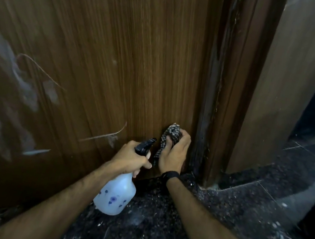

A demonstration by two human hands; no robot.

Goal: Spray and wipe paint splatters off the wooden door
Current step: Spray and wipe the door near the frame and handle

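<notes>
Under and behind the hands lies a dark speckled stone floor (157, 213), dusted with pale specks and smears. Just right of the hands stands a dark, worn frame (218, 87), and beyond it a paler wood panel (284, 78). Farther right the floor shows thin tile joints. The light is dim.

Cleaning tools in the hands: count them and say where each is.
2. The spray bottle in the left hand; the checked cloth in the right hand, against the door.
</notes>
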